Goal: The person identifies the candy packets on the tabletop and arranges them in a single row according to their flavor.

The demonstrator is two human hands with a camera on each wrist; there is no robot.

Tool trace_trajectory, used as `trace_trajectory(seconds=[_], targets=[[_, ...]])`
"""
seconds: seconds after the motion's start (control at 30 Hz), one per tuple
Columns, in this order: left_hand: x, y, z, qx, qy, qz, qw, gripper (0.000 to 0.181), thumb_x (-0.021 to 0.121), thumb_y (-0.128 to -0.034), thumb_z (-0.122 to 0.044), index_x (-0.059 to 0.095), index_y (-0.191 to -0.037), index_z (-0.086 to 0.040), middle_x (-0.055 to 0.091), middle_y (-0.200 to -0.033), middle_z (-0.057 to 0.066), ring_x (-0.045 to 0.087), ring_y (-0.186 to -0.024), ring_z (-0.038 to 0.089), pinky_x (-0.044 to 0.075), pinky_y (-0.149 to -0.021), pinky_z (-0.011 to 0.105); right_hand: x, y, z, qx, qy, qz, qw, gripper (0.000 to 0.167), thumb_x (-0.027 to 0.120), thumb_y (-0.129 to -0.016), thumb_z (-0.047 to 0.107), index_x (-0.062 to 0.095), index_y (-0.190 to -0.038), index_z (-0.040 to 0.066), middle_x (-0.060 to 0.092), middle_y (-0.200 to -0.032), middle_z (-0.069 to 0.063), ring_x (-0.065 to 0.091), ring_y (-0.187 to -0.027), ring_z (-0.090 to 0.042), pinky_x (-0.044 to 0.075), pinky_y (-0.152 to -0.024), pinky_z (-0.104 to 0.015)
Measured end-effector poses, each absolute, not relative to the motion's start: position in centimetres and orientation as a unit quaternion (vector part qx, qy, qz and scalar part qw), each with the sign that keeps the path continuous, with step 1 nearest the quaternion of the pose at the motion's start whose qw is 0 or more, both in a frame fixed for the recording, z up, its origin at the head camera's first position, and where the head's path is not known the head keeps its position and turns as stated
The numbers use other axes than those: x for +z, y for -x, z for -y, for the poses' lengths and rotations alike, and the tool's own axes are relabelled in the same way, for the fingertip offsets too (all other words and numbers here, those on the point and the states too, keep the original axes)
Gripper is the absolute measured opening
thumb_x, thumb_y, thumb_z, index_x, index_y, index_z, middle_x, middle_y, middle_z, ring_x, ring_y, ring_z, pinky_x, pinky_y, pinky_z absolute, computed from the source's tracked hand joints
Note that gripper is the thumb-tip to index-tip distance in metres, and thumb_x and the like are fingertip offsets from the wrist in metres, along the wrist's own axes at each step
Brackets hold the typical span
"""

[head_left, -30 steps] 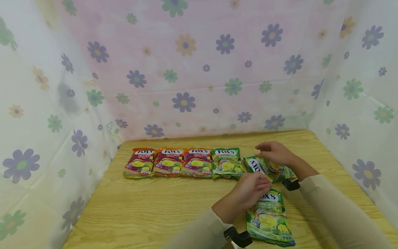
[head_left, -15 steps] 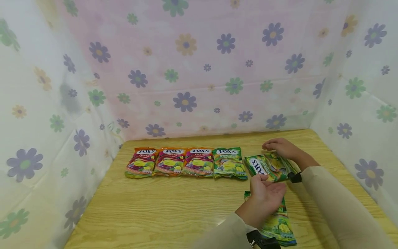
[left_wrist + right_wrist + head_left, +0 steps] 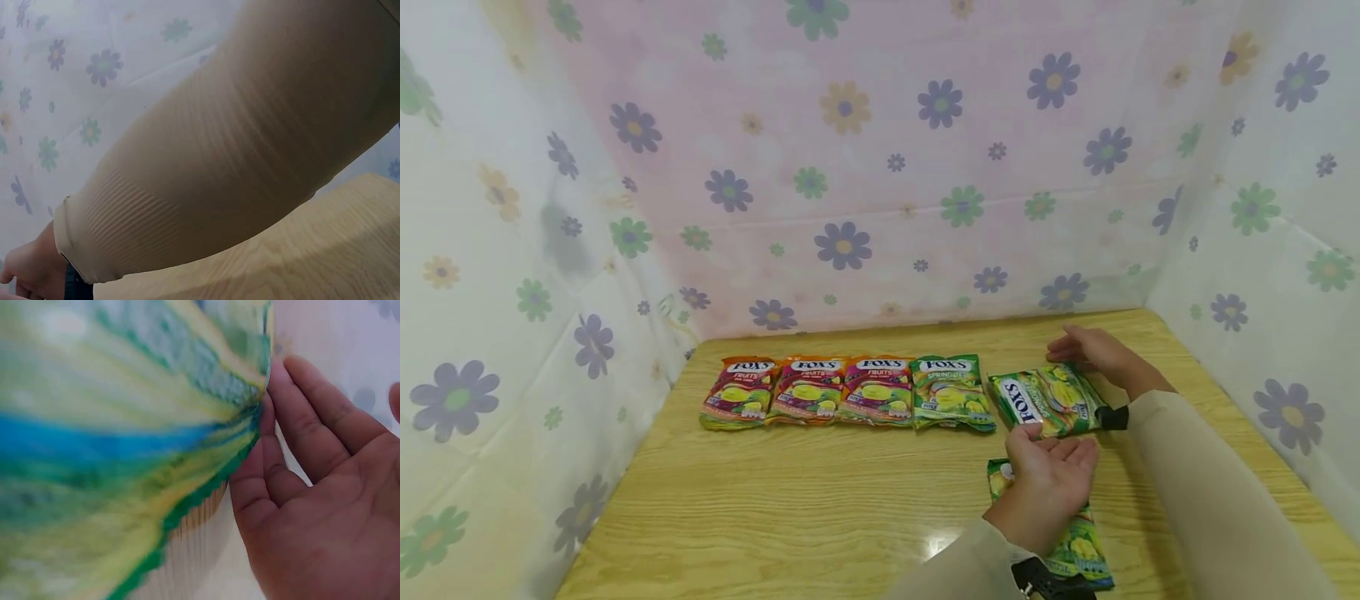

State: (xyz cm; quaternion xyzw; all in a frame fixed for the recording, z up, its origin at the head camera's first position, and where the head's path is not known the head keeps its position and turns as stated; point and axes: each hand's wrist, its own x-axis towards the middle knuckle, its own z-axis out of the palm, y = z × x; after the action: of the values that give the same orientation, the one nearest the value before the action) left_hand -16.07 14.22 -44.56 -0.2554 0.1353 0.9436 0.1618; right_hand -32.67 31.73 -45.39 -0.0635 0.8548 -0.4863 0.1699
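A green candy bag (image 3: 1052, 402) lies turned sideways on the table, its FOX'S lettering at the left end. My right hand (image 3: 1097, 357) is at its far right side; in the right wrist view, the straight fingers (image 3: 303, 422) touch the crimped edge of a green candy bag (image 3: 119, 450). My left hand (image 3: 1051, 482) is palm up with fingers extended, just in front of the sideways bag. Beneath that hand, partly hidden, lies another green candy bag (image 3: 1086, 554). A sleeved forearm (image 3: 206, 144) fills most of the left wrist view.
Left of the sideways bag, a green Spring Tea bag (image 3: 951, 396) ends a row of three Fruits candy bags (image 3: 808, 392), all lettering upright. Everything lies on a wooden table (image 3: 760, 508). Flowered cloth (image 3: 880, 208) encloses the back and sides.
My left hand has moved right and turned palm up, now covering the nearer bag's upper part. My right hand has shifted right and slightly back, uncovering more of the sideways bag.
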Motion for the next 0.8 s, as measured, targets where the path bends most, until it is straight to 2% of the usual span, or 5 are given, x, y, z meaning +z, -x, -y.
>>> trace_trajectory(seconds=[0.13, 0.37, 0.6, 0.8], targets=[[-44.6, 16.1, -13.9, 0.945, 0.252, -0.133, 0.16, 0.086, 0.041, -0.0975, -0.029, -0.002, -0.151, 0.023, 0.008, -0.155, 0.05, 0.012, -0.148, 0.063, 0.017, -0.127, 0.06, -45.6, 32.7, -32.7, -0.493, 0.044, -0.85, 0.178, 0.086, 0.022, -0.108, 0.065, 0.053, -0.145, -0.006, 0.065, -0.139, -0.021, 0.056, -0.135, -0.041, 0.038, -0.118, -0.06], [-44.6, 16.3, -13.5, 0.949, 0.25, -0.119, 0.152, 0.09, 0.042, -0.1004, -0.038, -0.002, -0.152, 0.022, 0.004, -0.155, 0.05, 0.011, -0.148, 0.064, 0.016, -0.127, 0.061, -45.6, 32.4, -33.2, -0.47, 0.04, -0.864, 0.18, 0.076, 0.032, -0.109, 0.06, 0.061, -0.139, -0.004, 0.069, -0.134, -0.016, 0.067, -0.121, -0.028, 0.049, -0.108, -0.052], [-44.7, 16.4, -13.3, 0.948, 0.248, -0.132, 0.153, 0.091, 0.045, -0.1011, -0.039, 0.002, -0.152, 0.022, 0.007, -0.154, 0.051, 0.013, -0.147, 0.064, 0.017, -0.127, 0.061, -45.5, 32.1, -33.0, -0.445, 0.072, -0.876, 0.174, 0.052, 0.045, -0.111, 0.037, 0.066, -0.134, -0.005, 0.069, -0.133, -0.021, 0.065, -0.125, -0.034, 0.048, -0.11, -0.054], [-45.0, 16.6, -13.2, 0.945, 0.246, -0.143, 0.161, 0.091, 0.046, -0.1005, -0.041, 0.005, -0.152, 0.021, 0.011, -0.153, 0.051, 0.017, -0.146, 0.064, 0.018, -0.126, 0.063, -45.5, 32.1, -33.1, -0.427, 0.087, -0.883, 0.174, 0.047, 0.047, -0.111, 0.032, 0.067, -0.133, -0.004, 0.068, -0.134, -0.021, 0.064, -0.123, -0.034, 0.052, -0.104, -0.047]])
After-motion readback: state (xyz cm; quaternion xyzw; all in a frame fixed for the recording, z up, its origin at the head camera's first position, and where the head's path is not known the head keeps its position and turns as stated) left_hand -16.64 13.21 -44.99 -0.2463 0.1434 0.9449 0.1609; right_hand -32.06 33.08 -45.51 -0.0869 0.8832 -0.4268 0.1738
